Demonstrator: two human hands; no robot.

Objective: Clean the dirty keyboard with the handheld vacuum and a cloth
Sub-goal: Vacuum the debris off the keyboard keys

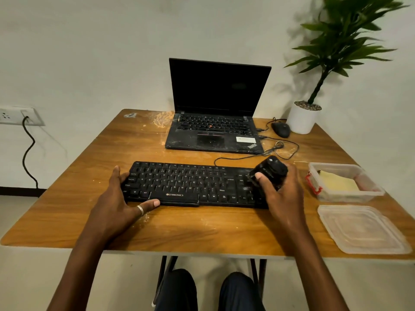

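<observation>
At 9 o'clock, off the table, a white wall socket (20,116) feeds a wavy black cable (29,151). The wood-grain table (202,230) is smooth, with rounded corners and pale crumbs and dust scattered over it.

Our left hand (116,205) clamps the near-left corner of the keyboard (184,185). The fingers lie over its left end and the thumb, which wears a silver ring, presses the front edge. The keyboard is a flat black matte plastic slab speckled with dust. Its long axis runs from 9 to 3 o'clock across the table's middle, with the space bar toward us.

At 12 o'clock stands an open black laptop (213,135), its palm rest dusty and its screen dark.

Our right hand (283,198) is wrapped round the handheld vacuum (270,171), a stubby dark cylinder. It is tilted, top toward 1 o'clock and lower end toward 7 o'clock, over the keyboard's right-hand keys.

At 1 o'clock a glossy black mouse (280,129) lies just beside a white cylindrical plant pot (302,118). At 3 o'clock a clear square plastic container (350,197) holds the folded pale yellow cloth (336,182). Its translucent lid (361,230) lies flat at 4 o'clock.
</observation>
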